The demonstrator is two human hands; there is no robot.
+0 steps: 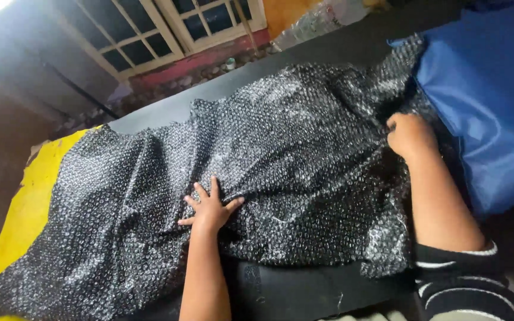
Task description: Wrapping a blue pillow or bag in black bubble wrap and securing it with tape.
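A large sheet of bubble wrap (pixel 281 172) is spread over a dark table (pixel 304 291), its long axis running lower left to upper right. The left hand (pixel 209 208) is pressed flat, fingers splayed; the right hand (pixel 408 135) is bunched around a fold beside a blue sheet (pixel 489 101).

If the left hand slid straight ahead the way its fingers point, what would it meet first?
Probably only more bubble wrap: the left hand lies flat on it, fingers pointing up-frame toward the sheet's far edge.
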